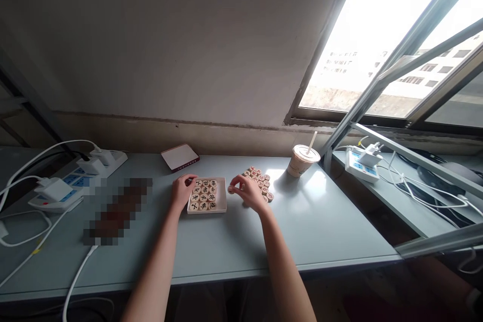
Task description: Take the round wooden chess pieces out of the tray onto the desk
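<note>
A small square box [223, 205] on the pale blue table holds several round wooden chess pieces [204, 194] with black characters. My left hand [181, 191] grips the box's left edge, fingers curled on its rim. My right hand [247, 192] hovers just right of the box, thumb and fingers pinched on one wooden piece at the box's right side. A loose cluster of more pieces with red characters [259, 180] lies behind and right of that hand.
A lidded paper cup with a straw [302, 160] stands at the back right. A dark-edged white lid [180, 156] lies behind the box. Power strips with chargers and cables [71, 177] fill the left; another strip [362, 165] sits right by the window.
</note>
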`<state>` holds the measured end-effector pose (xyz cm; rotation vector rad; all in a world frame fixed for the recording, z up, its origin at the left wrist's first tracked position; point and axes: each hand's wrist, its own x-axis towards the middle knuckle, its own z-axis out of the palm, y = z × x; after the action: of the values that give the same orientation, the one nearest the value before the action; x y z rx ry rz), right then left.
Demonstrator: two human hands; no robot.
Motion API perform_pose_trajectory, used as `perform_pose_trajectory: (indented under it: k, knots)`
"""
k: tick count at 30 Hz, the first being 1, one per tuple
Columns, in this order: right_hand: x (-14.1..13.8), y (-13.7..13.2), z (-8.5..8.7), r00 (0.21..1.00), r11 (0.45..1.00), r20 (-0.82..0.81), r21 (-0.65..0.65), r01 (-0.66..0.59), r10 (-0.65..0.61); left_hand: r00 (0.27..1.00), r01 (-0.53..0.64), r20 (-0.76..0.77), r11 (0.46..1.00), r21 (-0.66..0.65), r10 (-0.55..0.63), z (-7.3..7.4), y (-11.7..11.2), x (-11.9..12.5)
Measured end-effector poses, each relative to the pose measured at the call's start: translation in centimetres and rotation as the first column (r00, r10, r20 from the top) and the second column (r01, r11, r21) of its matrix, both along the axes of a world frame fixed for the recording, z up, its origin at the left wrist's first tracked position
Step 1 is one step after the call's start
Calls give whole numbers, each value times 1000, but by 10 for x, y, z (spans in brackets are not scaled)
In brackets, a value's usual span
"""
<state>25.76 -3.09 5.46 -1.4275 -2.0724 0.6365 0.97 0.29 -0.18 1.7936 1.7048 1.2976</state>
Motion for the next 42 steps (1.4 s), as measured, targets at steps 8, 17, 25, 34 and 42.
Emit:
perform_pose_trajectory:
  k: [8, 17, 25, 34, 42]
  knots:
    - [12, 5, -11, 915, 979, 370, 181, 97, -159, 1000, 7, -11, 1000, 19, -7, -1, 1, -1]
    - [8, 16, -50, 822, 979, 536, 162, 122, -191, 999, 6, -34, 1000, 30, -5, -3, 2, -2]
    - [9, 43, -47, 823, 979, 538, 181, 98, -182, 999, 12, -32, 999, 39, -11, -5, 3, -1]
    - [41, 53, -46, 785, 954, 543, 173, 243, -298, 1000, 24, -5, 999, 22, -24, -2, 2, 0]
    - [-39, 19, 1, 854, 886, 515, 362, -290, 70, 999, 42, -30, 998, 42, -40, -4, 3, 0]
